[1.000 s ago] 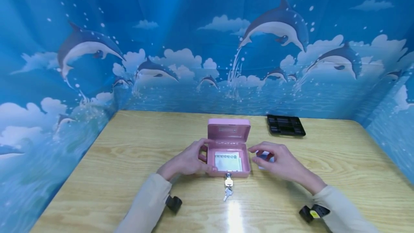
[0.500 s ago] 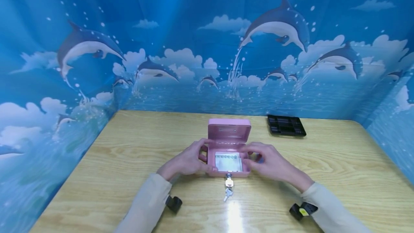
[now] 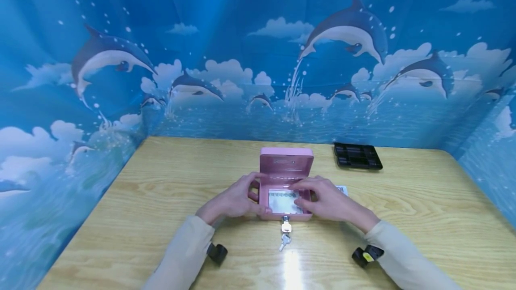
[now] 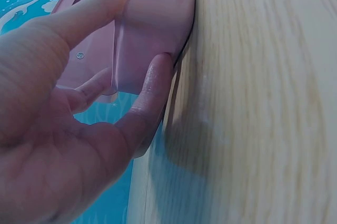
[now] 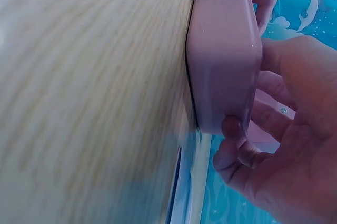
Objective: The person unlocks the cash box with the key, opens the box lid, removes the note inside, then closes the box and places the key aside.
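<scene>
The small pink metal cash box (image 3: 285, 191) stands on the light wood-grain surface (image 3: 161, 200), lid raised upright at its far side, with white printed paper (image 3: 282, 201) lying flat inside. A silver key (image 3: 285, 226) sits in the lock on the box's near wall, and a second key hangs from it onto the surface.

The left hand (image 3: 234, 200) grips the box's left wall, thumb on the near corner and fingers curled toward the rim; the left wrist view shows the thumb (image 4: 150, 97) pressed against the rounded pink corner. The right hand (image 3: 326, 200) lies over the box's right rim with fingers curled inward above the paper; whether they pinch the paper cannot be told. The right wrist view shows fingertips (image 5: 234, 129) hooked at the box's right corner.

Judgement: the box is rigid, light enough to slide, and its smooth painted walls look slippery, so the rounded corners and side walls are the sound holds. The hinged lid may swing shut if jolted. The paper is thin and limp, best taken by an edge. The protruding key will snag if the box is pulled nearer.

A white card (image 3: 341, 189) lies just right of the box. A black plastic compartment tray (image 3: 356, 155) sits well beyond the box to its right. Open room extends left of the box; the blue dolphin-print backdrop (image 3: 242, 57) closes in beyond it.
</scene>
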